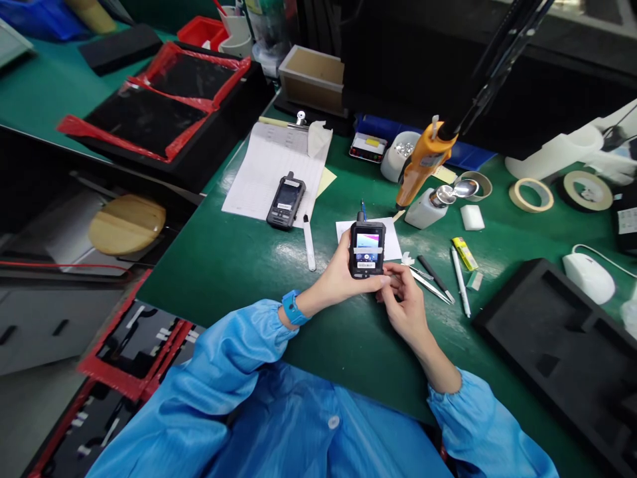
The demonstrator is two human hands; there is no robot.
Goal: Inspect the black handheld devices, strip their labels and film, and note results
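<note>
A black handheld radio (367,251) with a stubby antenna and a lit colour screen is held upright over the green bench. My left hand (343,271) is wrapped round its left side and lower edge, the thumb lying across the bottom. At its lower right corner, my right hand (404,299) has its fingers bent and drawn together; whether something small is between them cannot be made out. Behind the radio lies a white paper slip (393,240). A second, similar radio (286,202) with a dark screen rests on the clipboard papers (259,166) to the left.
An orange electric screwdriver (423,166) hangs above a white dispenser bottle (425,211). Tweezers (432,285), a white pen (460,282) and a marker (309,244) lie nearby. To the right are tape rolls (531,195), a mouse (590,277) and a black foam tray (552,318).
</note>
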